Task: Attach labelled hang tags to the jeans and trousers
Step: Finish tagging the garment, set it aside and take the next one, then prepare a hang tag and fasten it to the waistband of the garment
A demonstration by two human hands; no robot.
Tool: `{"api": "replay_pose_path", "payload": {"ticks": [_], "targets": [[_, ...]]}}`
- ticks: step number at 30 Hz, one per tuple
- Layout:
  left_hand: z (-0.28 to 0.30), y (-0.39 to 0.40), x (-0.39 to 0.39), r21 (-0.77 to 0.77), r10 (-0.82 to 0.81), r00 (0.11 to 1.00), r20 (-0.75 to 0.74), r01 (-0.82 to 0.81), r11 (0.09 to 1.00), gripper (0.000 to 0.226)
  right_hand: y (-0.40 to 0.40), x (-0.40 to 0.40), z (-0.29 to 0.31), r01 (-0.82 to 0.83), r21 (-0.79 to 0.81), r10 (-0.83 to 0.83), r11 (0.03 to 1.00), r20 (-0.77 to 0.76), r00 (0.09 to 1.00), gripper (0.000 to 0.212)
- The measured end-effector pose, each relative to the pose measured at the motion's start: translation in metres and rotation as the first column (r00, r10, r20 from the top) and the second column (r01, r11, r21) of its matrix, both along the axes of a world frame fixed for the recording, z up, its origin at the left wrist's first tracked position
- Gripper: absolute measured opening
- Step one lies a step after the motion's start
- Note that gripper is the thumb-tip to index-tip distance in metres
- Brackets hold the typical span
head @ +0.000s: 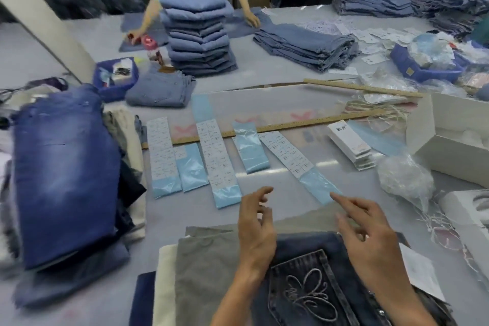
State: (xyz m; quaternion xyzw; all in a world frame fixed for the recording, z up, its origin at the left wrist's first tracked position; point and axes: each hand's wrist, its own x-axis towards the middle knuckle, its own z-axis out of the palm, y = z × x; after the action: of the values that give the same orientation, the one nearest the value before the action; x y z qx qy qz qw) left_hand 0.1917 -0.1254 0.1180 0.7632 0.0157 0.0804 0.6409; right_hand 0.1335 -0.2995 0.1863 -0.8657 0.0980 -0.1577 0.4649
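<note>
The dark jeans [304, 286] lie at the near edge of the table [264, 87], on top of grey trousers [206, 272], back pocket with stitched flower facing up; their long axis I cannot tell. Both hands hover above them and hold nothing: the left hand [255, 230] has loosely bent, spread fingers, and the right hand [370, 235] stretches its index finger toward the sticker strips [217, 156]. These strips lie side by side, long axes running away from the person, slightly fanned. A stack of hang tags [350, 144] lies to the right. A blue tray [115, 77] holds small items, and a white box [449, 140] stands open.
</note>
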Motion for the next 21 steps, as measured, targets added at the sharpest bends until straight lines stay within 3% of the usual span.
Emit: {"api": "replay_pose_path", "payload": {"ticks": [3, 6, 8, 9, 12, 14, 17, 19, 21], "targets": [[-0.026, 0.086, 0.014, -0.117, 0.361, 0.911, -0.199, -0.388, 0.914, 0.043, 0.052, 0.025, 0.002, -0.181, 0.040, 0.181, 0.983, -0.005, 0.983, 0.029], [-0.046, 0.190, 0.020, -0.207, 0.671, 0.614, -0.416, -0.782, 0.588, 0.051, 0.112, 0.047, 0.000, -0.350, 0.079, 0.353, 0.933, -0.017, 0.936, 0.030], [-0.056, 0.252, 0.017, -0.201, 0.721, 0.441, -0.535, -0.895, 0.398, 0.065, 0.154, 0.057, 0.002, -0.459, 0.086, 0.462, 0.884, -0.021, 0.886, 0.031], [-0.061, 0.277, 0.016, -0.227, 0.700, 0.428, -0.572, -0.903, 0.366, 0.064, 0.175, 0.060, 0.003, -0.511, 0.089, 0.515, 0.855, -0.029, 0.857, 0.031], [-0.069, 0.323, 0.015, -0.344, 0.587, 0.501, -0.637, -0.865, 0.365, 0.039, 0.224, 0.064, 0.004, -0.619, 0.098, 0.626, 0.779, -0.057, 0.778, 0.029], [-0.067, 0.338, 0.017, -0.281, 0.631, 0.437, -0.641, -0.899, 0.337, 0.023, 0.245, 0.063, 0.001, -0.654, 0.089, 0.660, 0.751, -0.071, 0.748, 0.027], [-0.053, 0.352, 0.031, -0.275, 0.698, 0.347, -0.627, -0.936, 0.219, 0.037, 0.259, 0.060, -0.005, -0.671, 0.093, 0.678, 0.735, -0.098, 0.729, 0.027], [-0.033, 0.359, 0.047, -0.441, 0.602, 0.430, -0.673, -0.886, 0.140, 0.052, 0.260, 0.057, -0.008, -0.678, 0.123, 0.689, 0.725, -0.126, 0.714, 0.028], [-0.009, 0.366, 0.068, -0.475, 0.574, 0.502, -0.647, -0.854, 0.211, 0.044, 0.256, 0.055, -0.011, -0.680, 0.165, 0.700, 0.715, -0.158, 0.697, 0.029]]}}
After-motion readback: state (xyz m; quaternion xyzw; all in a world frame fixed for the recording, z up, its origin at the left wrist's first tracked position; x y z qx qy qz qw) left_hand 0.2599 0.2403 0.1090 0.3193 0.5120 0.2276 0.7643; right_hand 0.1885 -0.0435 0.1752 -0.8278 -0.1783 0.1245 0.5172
